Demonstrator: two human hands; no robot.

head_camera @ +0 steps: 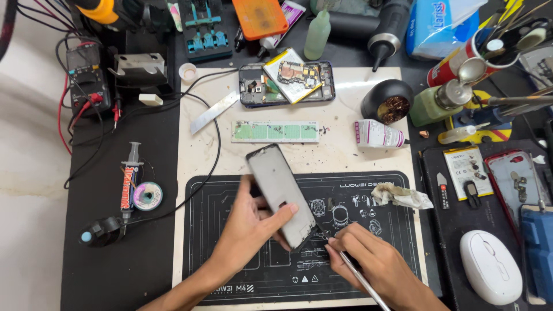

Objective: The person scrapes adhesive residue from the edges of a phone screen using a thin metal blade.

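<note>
Right hand [374, 262], lower centre: pinches metal tool [360, 276] at tilted phone frame [282, 196]; left hand [253, 222] clasps frame. Risk: tool slipping, scratching.

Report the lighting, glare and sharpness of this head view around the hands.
Head view: even, bright overhead light with soft, short shadows under the left hand and right hand; a dull sheen on the phone frame; the metal tool slightly blurred toward the bottom edge; bench clutter at the top stays sharp, with mild wide-angle stretch at the corners.
</note>
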